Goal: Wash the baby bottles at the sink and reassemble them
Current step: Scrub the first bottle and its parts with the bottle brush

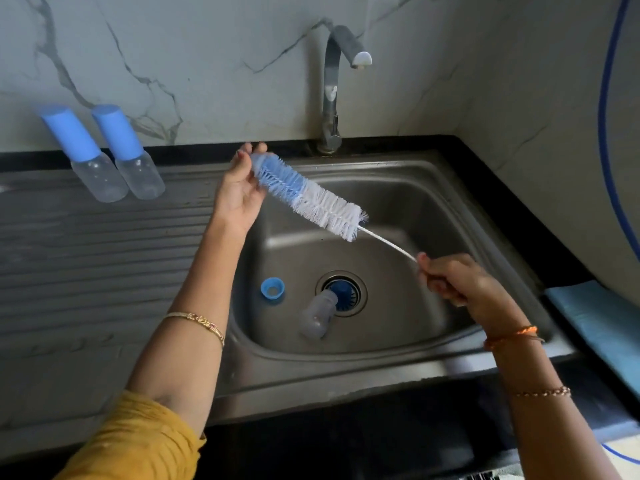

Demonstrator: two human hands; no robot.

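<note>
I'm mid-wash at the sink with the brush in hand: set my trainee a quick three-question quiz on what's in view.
1. True or false: water is running from the faucet.
2. How many capped bottles stand on the drainboard?
A. one B. two C. three
3. Fill in: the right hand grips the brush by its wire ____.

Key
1. False: no stream shows below the spout.
2. B: two, side by side, with blue caps.
3. Handle. The left hand touches the blue bristle tip, while an uncapped bottle and a blue ring lie in the sink.
</note>
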